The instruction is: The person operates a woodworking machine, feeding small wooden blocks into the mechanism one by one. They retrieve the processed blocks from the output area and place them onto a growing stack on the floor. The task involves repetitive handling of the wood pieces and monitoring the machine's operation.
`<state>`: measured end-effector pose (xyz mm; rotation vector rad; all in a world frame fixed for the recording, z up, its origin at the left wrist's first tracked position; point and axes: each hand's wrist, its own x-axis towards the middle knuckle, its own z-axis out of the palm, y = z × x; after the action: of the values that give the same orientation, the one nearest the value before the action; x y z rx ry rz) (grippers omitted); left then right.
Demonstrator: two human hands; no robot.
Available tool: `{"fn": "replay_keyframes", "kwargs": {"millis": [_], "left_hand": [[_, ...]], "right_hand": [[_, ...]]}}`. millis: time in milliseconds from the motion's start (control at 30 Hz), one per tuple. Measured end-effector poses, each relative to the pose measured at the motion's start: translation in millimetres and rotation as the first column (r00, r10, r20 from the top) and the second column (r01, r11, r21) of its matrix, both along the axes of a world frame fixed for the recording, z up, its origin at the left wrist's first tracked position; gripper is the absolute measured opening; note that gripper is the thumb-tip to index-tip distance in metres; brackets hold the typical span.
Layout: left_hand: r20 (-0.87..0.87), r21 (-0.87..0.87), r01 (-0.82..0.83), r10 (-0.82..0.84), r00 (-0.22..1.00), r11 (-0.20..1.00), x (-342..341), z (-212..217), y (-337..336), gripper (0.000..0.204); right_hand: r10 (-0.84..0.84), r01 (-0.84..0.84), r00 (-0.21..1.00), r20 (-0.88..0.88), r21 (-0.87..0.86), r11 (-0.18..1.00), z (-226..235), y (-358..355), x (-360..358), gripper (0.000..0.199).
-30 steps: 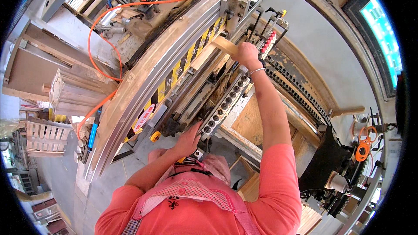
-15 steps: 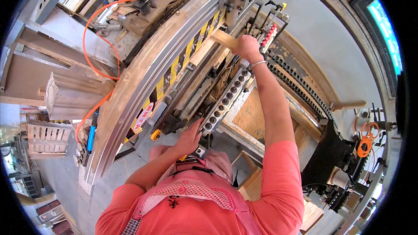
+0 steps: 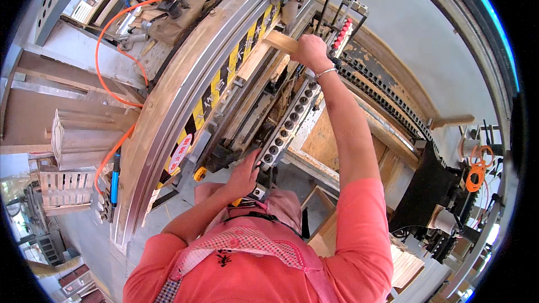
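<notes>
At the far side of the machine my right hand point(image 3: 310, 53), arm stretched out, is closed around the end of a short, flat wooden piece point(image 3: 281, 41). The piece's other end meets a longer pale wooden strip point(image 3: 254, 60) beside the black-and-yellow striped rail. My left hand point(image 3: 245, 177), low in front of my apron, lies with its fingers extended against the near end of a metal panel point(image 3: 274, 159) with a row of round black knobs. Nothing shows in its grip, though part of the palm is hidden.
A wide curved metal beam point(image 3: 163, 106) runs along the left, with an orange hose point(image 3: 99, 73) over it. Farther left stands a bundle of wooden mouldings point(image 3: 84, 137). A row of red knobs point(image 3: 342, 33) sits past my right hand; black cable chain point(image 3: 387, 98) runs right.
The view has shifted slightly, so the machine appears a little farther left. Both hands keep nearly the same places; the right still holds the wooden piece.
</notes>
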<state>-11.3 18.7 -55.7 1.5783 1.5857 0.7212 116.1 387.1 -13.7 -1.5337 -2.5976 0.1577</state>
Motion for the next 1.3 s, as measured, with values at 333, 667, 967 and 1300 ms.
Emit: {"fn": "replay_keyframes", "kwargs": {"millis": [333,667,967,1300], "left_hand": [[0.002,-0.010,-0.003,0.003,1.000,1.000,-0.8,-3.8,-1.6,0.053],[0.025,-0.085,-0.031,0.033,0.999,0.996,0.5,0.8,-1.0,0.054],[0.048,-0.063,-0.017,0.020,0.999,0.998,-2.4,-8.8,-1.4,0.054],[-0.028,-0.030,-0.012,0.011,1.000,0.999,1.1,3.0,1.1,0.055]], "right_hand": [[0.011,-0.008,0.999,0.037,-0.066,0.998,7.5,3.7,4.9,0.043],[0.005,-0.004,1.000,0.015,-0.049,0.999,11.4,-4.1,5.8,0.036],[-0.048,0.050,0.999,0.025,-0.075,0.996,15.9,-4.3,-0.6,0.032],[-0.002,0.001,1.000,-0.004,-0.056,0.998,10.6,-1.3,-3.0,0.038]]}}
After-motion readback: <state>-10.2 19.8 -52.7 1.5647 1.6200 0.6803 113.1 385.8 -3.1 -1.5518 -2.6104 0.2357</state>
